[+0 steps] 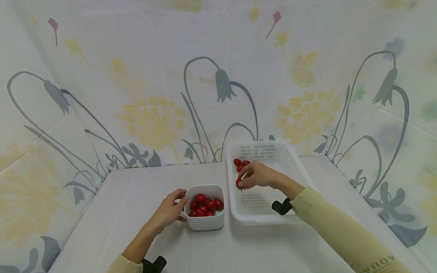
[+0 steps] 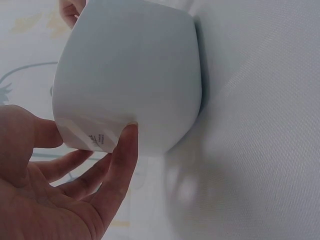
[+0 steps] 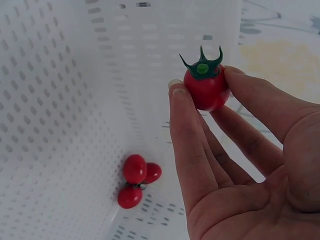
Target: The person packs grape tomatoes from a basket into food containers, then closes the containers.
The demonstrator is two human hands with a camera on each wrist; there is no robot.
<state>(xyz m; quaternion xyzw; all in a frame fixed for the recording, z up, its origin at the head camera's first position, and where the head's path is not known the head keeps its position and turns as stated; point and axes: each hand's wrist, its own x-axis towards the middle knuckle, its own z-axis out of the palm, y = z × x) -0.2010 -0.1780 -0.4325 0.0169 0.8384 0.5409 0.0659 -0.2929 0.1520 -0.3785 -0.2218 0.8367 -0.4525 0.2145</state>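
Note:
My right hand (image 1: 258,175) pinches a red cherry tomato (image 3: 207,90) between thumb and fingertips, its green calyx facing up. That tomato is over the left part of a white perforated basket (image 1: 252,218). Inside the basket, beyond the hand, lie several more cherry tomatoes (image 3: 134,170), close together. To the left, my left hand (image 1: 169,208) holds a white square container (image 1: 206,223) at its left side, thumb by the rim and fingers against the outer wall (image 2: 135,75). Several red cherry tomatoes (image 1: 200,198) with green calyxes are in the container.
Container and basket stand side by side on a white-covered table (image 1: 136,189), a narrow gap between them. Behind the table hangs a floral-printed cloth (image 1: 153,76). Both wrists wear black camera mounts, such as the right one (image 1: 282,207).

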